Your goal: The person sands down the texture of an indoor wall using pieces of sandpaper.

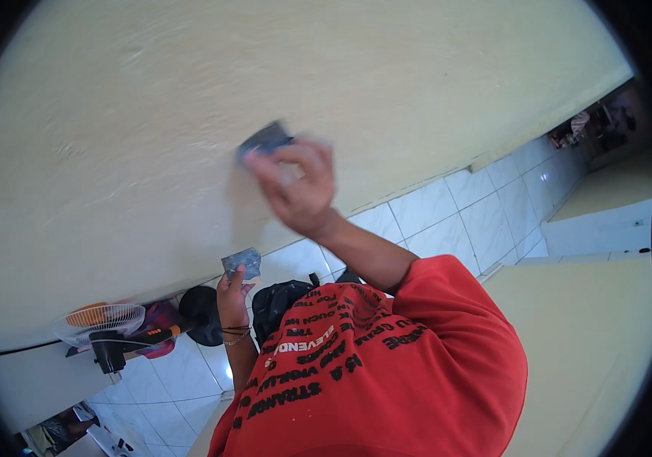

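Observation:
My right hand [299,183], a little blurred, is raised to the cream wall [387,91]. Its fingers are closed on a dark grey flat square piece [267,137], which is against or very near the wall surface; contact is hard to tell. Lower down and to the left, my left hand [233,293] pinches a second flat grey square piece [242,263] with pale smears, between thumb and fingers. Bracelets circle that wrist. The exact kind of both flat pieces cannot be made out. Uneven, glossy ripples show on the wall left of my right hand.
At the lower left is a fan [105,327] with a white cage and orange parts, with a black round base [201,316] close to my left hand. White tiled floor [463,206] runs along the wall's foot. Another pale wall [585,327] stands at the right.

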A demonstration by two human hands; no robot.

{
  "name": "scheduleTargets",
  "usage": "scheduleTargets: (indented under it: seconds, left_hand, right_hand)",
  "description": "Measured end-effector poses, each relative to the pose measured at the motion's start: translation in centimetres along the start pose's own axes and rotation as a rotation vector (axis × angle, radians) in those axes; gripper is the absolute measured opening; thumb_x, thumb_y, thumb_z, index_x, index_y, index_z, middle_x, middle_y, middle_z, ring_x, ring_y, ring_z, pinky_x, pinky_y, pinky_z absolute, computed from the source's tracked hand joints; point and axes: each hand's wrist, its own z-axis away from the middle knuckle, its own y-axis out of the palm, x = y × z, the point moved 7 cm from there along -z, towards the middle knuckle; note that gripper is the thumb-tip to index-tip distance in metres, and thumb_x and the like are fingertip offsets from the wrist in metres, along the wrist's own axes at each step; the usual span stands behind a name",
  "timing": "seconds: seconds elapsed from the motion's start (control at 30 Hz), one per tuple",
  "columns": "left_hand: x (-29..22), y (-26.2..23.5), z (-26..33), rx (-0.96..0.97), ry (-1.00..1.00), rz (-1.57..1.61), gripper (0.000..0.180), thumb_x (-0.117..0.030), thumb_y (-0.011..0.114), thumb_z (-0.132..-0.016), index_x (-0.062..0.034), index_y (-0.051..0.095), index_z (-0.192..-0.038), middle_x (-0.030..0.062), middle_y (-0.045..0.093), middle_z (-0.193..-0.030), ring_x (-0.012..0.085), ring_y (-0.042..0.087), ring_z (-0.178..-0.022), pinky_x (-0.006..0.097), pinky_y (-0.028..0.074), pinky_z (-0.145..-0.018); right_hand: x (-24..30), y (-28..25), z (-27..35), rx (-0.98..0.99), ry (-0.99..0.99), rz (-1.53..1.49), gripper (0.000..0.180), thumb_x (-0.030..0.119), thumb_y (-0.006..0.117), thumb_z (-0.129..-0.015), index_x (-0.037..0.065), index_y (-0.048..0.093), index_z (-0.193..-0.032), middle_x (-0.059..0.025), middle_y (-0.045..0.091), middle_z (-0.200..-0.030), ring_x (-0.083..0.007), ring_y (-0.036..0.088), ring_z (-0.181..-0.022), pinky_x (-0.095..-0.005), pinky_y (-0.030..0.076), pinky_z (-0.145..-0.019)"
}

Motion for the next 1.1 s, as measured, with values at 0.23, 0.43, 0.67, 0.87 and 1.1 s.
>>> scheduleTargets:
  seconds: [0.23,0.43,0.67,0.87,1.1]
  left_hand:
    - [-1.4,-5.3,0.6,-0.13,0.055,0.007,0.026,-0.023,0.059,-0.085,-0.0045,0.059,-0.102,0.0013,0.06,-0.093,0.0104,0.056,-0.083,0.026,0.045,-0.069]
    - [-0.2,-2.8,-0.7,-0.062,0.026,-0.022,0.025,-0.022,0.058,-0.085,-0.0054,0.056,-0.105,0.0013,0.06,-0.092,0.0103,0.057,-0.081,0.028,0.047,-0.07]
    - [1.2,5.4,-1.9,0.039,0.001,-0.074,0.025,-0.022,0.059,-0.085,-0.0058,0.058,-0.104,0.001,0.06,-0.094,0.0112,0.056,-0.085,0.027,0.046,-0.071]
    - [1.6,8.3,-1.4,0.044,0.011,0.016,0.021,-0.019,0.058,-0.086,-0.0069,0.057,-0.102,0.0006,0.061,-0.091,0.0115,0.058,-0.08,0.026,0.047,-0.066]
    - [0.8,7.5,-1.4,0.023,0.043,0.054,0.02,-0.018,0.058,-0.085,-0.0064,0.057,-0.102,0.0018,0.062,-0.09,0.0116,0.059,-0.078,0.025,0.047,-0.064]
  right_hand:
    - [2.8,4.9,2.4,-0.093,-0.093,0.246,0.036,0.023,0.069,-0.07,0.029,0.063,-0.104,-0.0016,0.047,-0.128,-0.018,0.046,-0.106,-0.0432,0.016,-0.098]
    - [-1.0,3.0,2.1,0.126,-0.256,0.341,0.036,0.025,0.062,-0.078,0.031,0.058,-0.113,0.0044,0.045,-0.132,-0.0117,0.038,-0.124,-0.0482,-0.004,-0.107]
    - [-8.4,-4.3,-2.0,0.211,-0.288,0.374,0.042,0.006,0.058,-0.075,0.015,0.058,-0.116,-0.0115,0.047,-0.129,-0.0277,0.032,-0.129,-0.0506,0.001,-0.107]
    - [-20.9,-21.7,-3.1,-0.352,0.404,0.607,0.035,0.01,0.046,-0.086,-0.002,0.052,-0.119,-0.0218,0.042,-0.131,-0.033,0.038,-0.123,-0.0346,0.034,-0.098]
    - [-25.4,-22.0,-1.7,-0.331,0.635,0.221,0.04,0.015,0.042,-0.091,-0.009,0.043,-0.123,-0.0173,0.042,-0.133,-0.0228,0.04,-0.124,-0.0261,0.031,-0.099]
